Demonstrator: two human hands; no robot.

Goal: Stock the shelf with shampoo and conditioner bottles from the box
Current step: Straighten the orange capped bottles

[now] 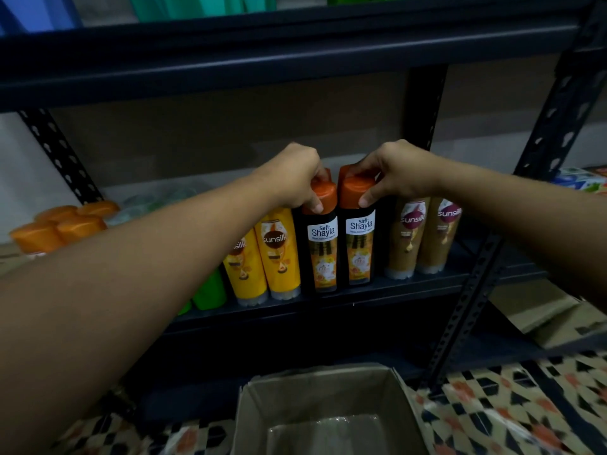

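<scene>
With the left hand (297, 178) and right hand (392, 175) each pinching an orange-capped Safi Shayla bottle (323, 244) seemingly standing on the shelf (410, 287), a careless release could topple the neighbouring Sunsilk bottles (279, 254).

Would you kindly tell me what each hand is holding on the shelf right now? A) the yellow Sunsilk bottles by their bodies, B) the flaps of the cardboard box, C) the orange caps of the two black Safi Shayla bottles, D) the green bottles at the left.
C: the left hand and right hand each pinch an orange cap of the two black Safi Shayla bottles standing side by side on the shelf.
</scene>
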